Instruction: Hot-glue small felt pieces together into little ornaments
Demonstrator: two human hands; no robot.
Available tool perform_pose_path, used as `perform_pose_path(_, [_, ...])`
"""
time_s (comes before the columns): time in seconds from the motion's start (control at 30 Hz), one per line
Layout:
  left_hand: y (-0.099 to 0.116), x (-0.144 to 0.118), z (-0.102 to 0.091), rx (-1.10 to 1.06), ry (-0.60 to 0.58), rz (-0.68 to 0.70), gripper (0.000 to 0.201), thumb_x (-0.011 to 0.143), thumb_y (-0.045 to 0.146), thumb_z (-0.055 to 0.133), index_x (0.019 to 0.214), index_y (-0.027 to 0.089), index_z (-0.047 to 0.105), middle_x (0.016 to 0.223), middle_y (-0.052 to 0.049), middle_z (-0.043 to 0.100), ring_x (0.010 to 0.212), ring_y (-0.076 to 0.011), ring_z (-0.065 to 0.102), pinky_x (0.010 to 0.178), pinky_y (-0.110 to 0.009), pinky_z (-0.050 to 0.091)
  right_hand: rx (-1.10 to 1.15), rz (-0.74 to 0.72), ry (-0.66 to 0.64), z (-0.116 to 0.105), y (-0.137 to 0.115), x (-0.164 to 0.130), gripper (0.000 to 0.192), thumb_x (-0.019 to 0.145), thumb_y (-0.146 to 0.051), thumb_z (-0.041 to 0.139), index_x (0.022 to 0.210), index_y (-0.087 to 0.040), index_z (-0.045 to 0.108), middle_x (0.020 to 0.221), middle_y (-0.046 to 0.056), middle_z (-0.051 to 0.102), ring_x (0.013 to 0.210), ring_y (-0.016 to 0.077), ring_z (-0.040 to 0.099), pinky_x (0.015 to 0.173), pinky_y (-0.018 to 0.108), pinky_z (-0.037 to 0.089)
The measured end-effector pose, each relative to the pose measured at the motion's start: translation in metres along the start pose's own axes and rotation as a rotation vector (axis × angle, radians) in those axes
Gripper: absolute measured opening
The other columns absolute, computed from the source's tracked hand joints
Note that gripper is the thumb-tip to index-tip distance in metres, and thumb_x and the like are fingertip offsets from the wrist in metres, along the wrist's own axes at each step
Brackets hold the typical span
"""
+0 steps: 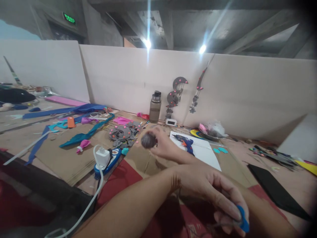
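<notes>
My forearms cross, the left one above the right. My right hand (162,143) reaches out over the cardboard with its fingers closed around a grey ball of thread (148,140). Low at the right, my left hand (215,195) pinches a small blue piece (244,219); its exact kind is unclear. A thin strand seems to run below the left fingers. Just beyond the right wrist, a blue glue gun (189,145) lies on a white sheet (208,157). Left of the thread ball is a heap of grey felt pieces with pink dots (122,133).
A blue power strip (116,155) holds a white charger (102,157) with a trailing cable. A bottle (155,107) and a small clock (171,122) stand by the white partition (119,72). A black phone-like slab (277,190) lies right; felt strips (86,135) lie left.
</notes>
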State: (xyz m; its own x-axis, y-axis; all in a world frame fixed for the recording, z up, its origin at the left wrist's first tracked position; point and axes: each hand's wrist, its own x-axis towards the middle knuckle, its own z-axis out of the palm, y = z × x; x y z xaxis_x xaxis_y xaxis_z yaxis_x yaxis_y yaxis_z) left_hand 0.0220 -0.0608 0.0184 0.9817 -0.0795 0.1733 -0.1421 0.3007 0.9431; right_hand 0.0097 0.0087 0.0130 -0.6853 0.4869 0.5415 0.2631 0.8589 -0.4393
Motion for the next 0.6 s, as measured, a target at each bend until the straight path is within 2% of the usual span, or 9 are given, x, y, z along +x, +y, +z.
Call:
perform_pose_path(0.03, [-0.004, 0.005, -0.001, -0.005, -0.011, -0.048, 0.03, 0.059, 0.028, 0.079, 0.079, 0.011, 0.066, 0.07, -0.003, 0.067, 0.06, -0.0133, 0.063, 0.056, -0.022, 0.051, -0.013, -0.033, -0.08, 0.006, -0.004, -0.01, 0.056, 0.061, -0.006, 0.06, 0.114, -0.021, 0.05, 0.115, 0.007, 0.044, 0.107, 0.0191, 0.045, 0.093, 0.033, 0.039])
perform_pose_path(0.1, [-0.011, 0.016, -0.004, -0.01, -0.124, -0.179, 0.027, 0.062, 0.025, 0.078, 0.082, 0.012, 0.066, 0.073, -0.003, 0.068, 0.067, -0.0166, 0.066, 0.062, -0.027, 0.053, -0.019, -0.007, -0.196, 0.019, -0.007, -0.026, 0.059, 0.06, -0.004, 0.061, 0.115, -0.022, 0.051, 0.116, 0.007, 0.043, 0.109, 0.0198, 0.045, 0.096, 0.034, 0.038])
perform_pose_path(0.17, [-0.017, 0.023, -0.006, -0.039, -0.214, -0.26, 0.024, 0.062, 0.022, 0.077, 0.081, 0.013, 0.066, 0.075, -0.004, 0.069, 0.07, -0.0186, 0.067, 0.066, -0.031, 0.054, -0.004, 0.047, -0.206, 0.029, -0.005, -0.036, 0.064, 0.061, -0.006, 0.062, 0.121, -0.022, 0.047, 0.121, 0.009, 0.04, 0.114, 0.0212, 0.042, 0.099, 0.036, 0.035])
perform_pose_path(0.23, [-0.021, 0.026, -0.009, -0.05, -0.225, -0.277, 0.022, 0.064, 0.021, 0.076, 0.081, 0.013, 0.066, 0.076, -0.004, 0.07, 0.071, -0.0183, 0.067, 0.068, -0.031, 0.054, 0.037, 0.092, -0.182, 0.034, -0.002, -0.04, 0.072, 0.063, -0.01, 0.065, 0.129, -0.021, 0.038, 0.125, 0.011, 0.038, 0.117, 0.0216, 0.041, 0.1, 0.036, 0.035])
perform_pose_path(0.3, [-0.023, 0.025, -0.009, -0.058, -0.202, -0.267, 0.022, 0.064, 0.02, 0.075, 0.083, 0.013, 0.066, 0.076, -0.003, 0.07, 0.07, -0.0171, 0.067, 0.069, -0.03, 0.053, 0.076, 0.116, -0.178, 0.034, 0.001, -0.041, 0.077, 0.065, -0.018, 0.068, 0.133, -0.019, 0.033, 0.126, 0.012, 0.04, 0.116, 0.0218, 0.042, 0.099, 0.037, 0.037])
perform_pose_path(0.43, [-0.017, 0.013, -0.006, -0.029, -0.101, -0.176, 0.026, 0.065, 0.023, 0.075, 0.086, 0.012, 0.064, 0.077, -0.003, 0.068, 0.069, -0.0146, 0.066, 0.063, -0.025, 0.053, 0.087, 0.141, -0.199, 0.033, 0.001, -0.038, 0.066, 0.068, -0.041, 0.07, 0.125, -0.02, 0.045, 0.123, 0.011, 0.044, 0.114, 0.0231, 0.044, 0.097, 0.04, 0.037])
perform_pose_path(0.5, [-0.01, 0.005, -0.002, -0.054, -0.017, -0.105, 0.031, 0.061, 0.027, 0.078, 0.083, 0.011, 0.064, 0.075, -0.002, 0.068, 0.065, -0.0138, 0.066, 0.063, -0.024, 0.053, 0.1, 0.183, -0.173, 0.036, 0.001, -0.036, 0.056, 0.07, -0.042, 0.068, 0.118, -0.02, 0.051, 0.116, 0.009, 0.048, 0.105, 0.0208, 0.048, 0.091, 0.037, 0.042])
perform_pose_path(0.6, [0.002, -0.007, 0.003, -0.037, 0.138, 0.011, 0.039, 0.055, 0.034, 0.081, 0.082, 0.01, 0.064, 0.072, -0.003, 0.067, 0.061, -0.0121, 0.064, 0.06, -0.022, 0.051, 0.149, 0.274, -0.114, 0.04, 0.005, -0.033, 0.043, 0.07, -0.031, 0.068, 0.109, -0.019, 0.055, 0.107, 0.007, 0.051, 0.087, 0.0157, 0.053, 0.077, 0.032, 0.047])
